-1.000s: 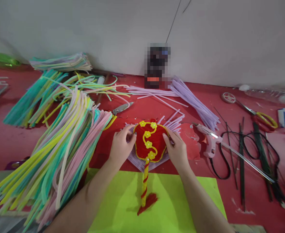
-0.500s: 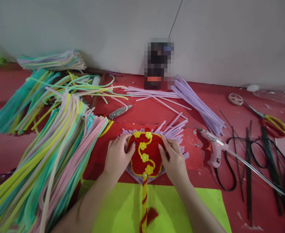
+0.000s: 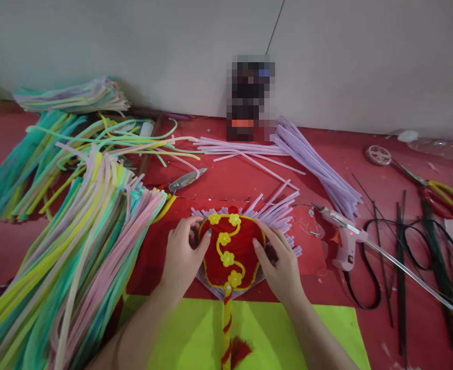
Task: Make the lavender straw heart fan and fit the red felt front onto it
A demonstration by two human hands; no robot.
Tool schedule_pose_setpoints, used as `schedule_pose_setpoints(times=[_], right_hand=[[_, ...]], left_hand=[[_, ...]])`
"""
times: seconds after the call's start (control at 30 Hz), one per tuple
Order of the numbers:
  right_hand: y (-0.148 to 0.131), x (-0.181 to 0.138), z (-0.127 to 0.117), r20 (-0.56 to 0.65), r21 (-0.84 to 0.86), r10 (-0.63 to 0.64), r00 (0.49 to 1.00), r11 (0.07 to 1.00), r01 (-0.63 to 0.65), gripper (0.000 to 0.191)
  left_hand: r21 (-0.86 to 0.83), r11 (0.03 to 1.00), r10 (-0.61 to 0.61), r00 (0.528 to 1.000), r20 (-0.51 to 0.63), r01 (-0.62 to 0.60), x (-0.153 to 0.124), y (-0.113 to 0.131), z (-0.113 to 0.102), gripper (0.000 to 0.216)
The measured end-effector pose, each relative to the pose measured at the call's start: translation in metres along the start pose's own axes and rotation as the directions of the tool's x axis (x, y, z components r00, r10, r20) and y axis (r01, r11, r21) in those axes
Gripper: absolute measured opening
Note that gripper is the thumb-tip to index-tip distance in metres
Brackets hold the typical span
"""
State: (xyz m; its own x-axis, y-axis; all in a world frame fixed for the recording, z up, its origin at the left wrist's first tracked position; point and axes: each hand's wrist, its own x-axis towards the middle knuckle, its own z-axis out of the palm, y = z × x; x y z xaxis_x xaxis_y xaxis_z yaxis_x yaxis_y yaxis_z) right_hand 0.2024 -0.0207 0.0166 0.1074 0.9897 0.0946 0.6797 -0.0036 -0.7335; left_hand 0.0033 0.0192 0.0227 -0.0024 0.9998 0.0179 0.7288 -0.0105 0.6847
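Between my hands is a red hand fan (image 3: 208,257) edged in yellow, with a winding line of yellow flowers with pearl-like centres. Its handle (image 3: 227,329), wrapped in red and yellow, points toward me. My left hand (image 3: 182,252) grips the left edge, thumb on the front face and fingers partly hidden behind. On the opposite edge, my right hand (image 3: 280,257) holds it the same way, thumb on the front. Lilac pipe cleaners (image 3: 276,213) fan out behind the red face, their cut ends showing above and to the right.
A lime-green sheet (image 3: 307,334) lies under the handle. Pastel pipe cleaners (image 3: 76,246) spread over the left side. Lilac stems (image 3: 315,164) lie at the back. On the right are a glue gun (image 3: 347,239), its cord, dark stems and yellow-and-red-handled scissors (image 3: 442,198). A small blade (image 3: 187,180) lies behind.
The fan's red face has come slightly lower and looks a little larger, with both hands still at its edges. The whole view has shifted slightly.
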Motion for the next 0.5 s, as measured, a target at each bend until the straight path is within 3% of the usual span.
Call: schedule_pose_setpoints(times=[0.5], right_hand=[[0.001,-0.001,0.010,-0.115,-0.129,-0.110,0.987,0.987,0.095,0.033]], left_hand=[[0.062,0.998,0.018,1.000,0.003,-0.018,0.002,0.001,0.003,0.018]])
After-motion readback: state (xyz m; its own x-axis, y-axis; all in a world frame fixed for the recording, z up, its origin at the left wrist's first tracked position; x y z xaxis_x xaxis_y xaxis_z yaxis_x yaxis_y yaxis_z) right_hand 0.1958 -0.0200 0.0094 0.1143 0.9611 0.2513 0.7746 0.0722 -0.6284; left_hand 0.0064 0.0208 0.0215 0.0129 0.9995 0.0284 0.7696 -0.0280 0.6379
